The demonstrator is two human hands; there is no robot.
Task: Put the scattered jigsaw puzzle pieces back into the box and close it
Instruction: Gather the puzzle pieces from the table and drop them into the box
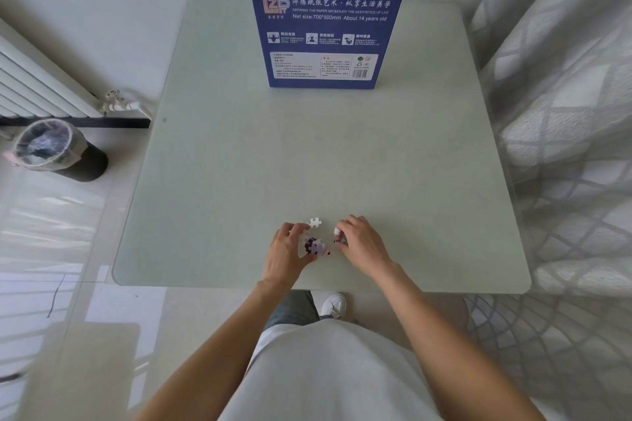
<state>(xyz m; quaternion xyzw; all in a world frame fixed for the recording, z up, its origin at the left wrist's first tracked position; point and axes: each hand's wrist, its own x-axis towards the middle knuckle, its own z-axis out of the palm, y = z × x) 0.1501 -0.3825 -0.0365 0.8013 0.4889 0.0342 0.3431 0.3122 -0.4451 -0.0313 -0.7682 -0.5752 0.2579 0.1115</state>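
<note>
A small heap of puzzle pieces, purple, dark and white, lies near the front edge of the pale table. One white piece lies face down just beyond the heap. My left hand cups the heap from the left with curled fingers. My right hand comes from the right and pinches pieces at its fingertips. The tall blue puzzle box stands upright at the far middle of the table; its top is out of view.
A lined waste bin stands on the floor at the left, below a white radiator. A patterned curtain hangs along the table's right side. A stool sits at the lower left.
</note>
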